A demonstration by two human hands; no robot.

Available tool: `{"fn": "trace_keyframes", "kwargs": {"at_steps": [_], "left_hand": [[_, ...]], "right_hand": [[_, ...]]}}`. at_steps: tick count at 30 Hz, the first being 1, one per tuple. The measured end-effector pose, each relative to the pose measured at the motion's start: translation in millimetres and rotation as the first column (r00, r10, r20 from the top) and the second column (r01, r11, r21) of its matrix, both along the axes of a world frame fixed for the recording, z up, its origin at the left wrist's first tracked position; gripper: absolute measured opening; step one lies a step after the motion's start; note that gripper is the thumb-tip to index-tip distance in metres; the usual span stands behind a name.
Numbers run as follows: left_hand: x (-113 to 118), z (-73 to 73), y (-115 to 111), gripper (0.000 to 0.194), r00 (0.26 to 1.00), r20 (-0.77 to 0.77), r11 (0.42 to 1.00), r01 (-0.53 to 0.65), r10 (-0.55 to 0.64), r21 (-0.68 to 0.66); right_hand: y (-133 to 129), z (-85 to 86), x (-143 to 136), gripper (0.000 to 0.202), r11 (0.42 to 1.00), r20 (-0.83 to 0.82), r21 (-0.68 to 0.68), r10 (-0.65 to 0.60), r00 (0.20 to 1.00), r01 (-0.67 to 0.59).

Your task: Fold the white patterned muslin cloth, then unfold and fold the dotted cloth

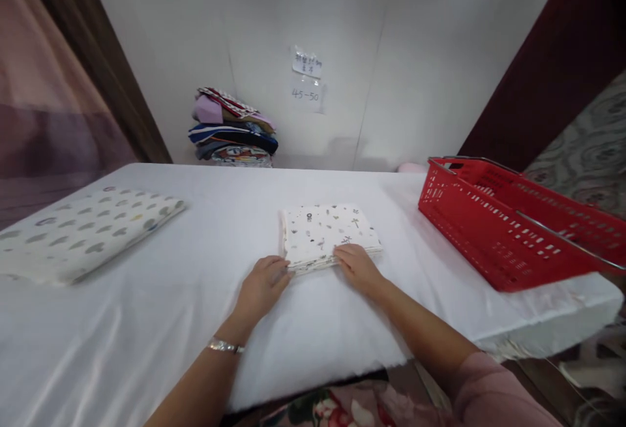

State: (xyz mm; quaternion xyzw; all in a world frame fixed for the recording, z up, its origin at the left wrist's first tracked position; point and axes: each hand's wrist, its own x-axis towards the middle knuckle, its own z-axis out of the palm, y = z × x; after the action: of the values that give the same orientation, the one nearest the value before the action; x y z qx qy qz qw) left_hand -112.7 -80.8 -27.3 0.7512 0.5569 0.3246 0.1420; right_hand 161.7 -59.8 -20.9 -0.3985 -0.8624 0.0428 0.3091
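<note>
A folded white cloth (323, 231) with small grey and black prints lies flat in the middle of the table, its stacked layers showing along the front edge. At its front left corner, my left hand (264, 283) has fingers and thumb closed on the layers. My right hand (359, 270) grips the same front edge farther right, fingertips on top and the thumb hidden. A silver bracelet (225, 345) circles my left wrist.
A larger folded cloth (88, 231) with grey heart-like shapes lies at the left. On the right side stands a red plastic basket (489, 238) with metal handles. Beyond the white-covered table (195, 309) is a pile of folded fabrics (235, 130) against the wall, near taped paper notes (307, 78).
</note>
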Motion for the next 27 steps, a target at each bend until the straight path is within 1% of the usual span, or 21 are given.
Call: {"fn": "trace_keyframes", "kwargs": {"at_steps": [3,5,7,9,10,12,14,17,20,22,27], "left_hand": [[1,1.6,2,0.031,0.999,0.044,0.997,-0.011,0.014,-0.073],[3,3.3,3,0.033,0.997,0.07,0.994,-0.023,0.03,-0.105],[7,5.4,4,0.033,0.995,0.072,0.993,-0.054,0.061,-0.105],[11,7.5,5,0.033,0.994,0.059,0.992,-0.089,0.094,-0.088],[13,8.4,4,0.033,0.993,0.052,0.992,-0.1,0.104,-0.08],[15,9.4,4,0.031,0.993,0.041,0.992,-0.106,0.109,-0.069],[16,9.2,4,0.03,0.994,0.036,0.993,-0.103,0.105,-0.054],[15,7.2,4,0.028,0.995,0.032,0.996,-0.09,0.091,-0.019],[14,4.9,4,0.027,0.996,0.03,0.997,-0.079,0.079,-0.003],[13,4.1,4,0.027,0.996,0.039,0.997,-0.076,0.076,-0.007],[13,4.6,5,0.028,0.996,0.052,0.997,-0.07,0.071,-0.021]], "right_hand": [[2,-5.9,51,0.027,0.989,-0.003,0.017,-0.146,0.989,0.146],[2,-9.1,81,0.026,0.97,-0.021,-0.009,-0.243,0.97,0.243],[2,-11.2,103,0.027,0.932,-0.094,-0.067,-0.361,0.928,0.356],[3,-12.3,116,0.028,0.878,-0.206,-0.173,-0.475,0.855,0.446],[5,-12.6,119,0.028,0.853,-0.257,-0.234,-0.516,0.817,0.466],[8,-12.8,121,0.027,0.819,-0.316,-0.342,-0.561,0.765,0.46],[12,-12.6,118,0.025,0.796,-0.321,-0.427,-0.578,0.751,0.43],[16,-12.9,112,0.023,0.772,-0.313,-0.515,-0.573,0.757,0.372],[19,-14.4,108,0.023,0.767,-0.356,-0.559,-0.566,0.744,0.315],[20,-16.1,108,0.024,0.762,-0.382,-0.575,-0.572,0.726,0.298],[22,-19.9,106,0.022,0.775,-0.387,-0.547,-0.57,0.725,0.317]]}}
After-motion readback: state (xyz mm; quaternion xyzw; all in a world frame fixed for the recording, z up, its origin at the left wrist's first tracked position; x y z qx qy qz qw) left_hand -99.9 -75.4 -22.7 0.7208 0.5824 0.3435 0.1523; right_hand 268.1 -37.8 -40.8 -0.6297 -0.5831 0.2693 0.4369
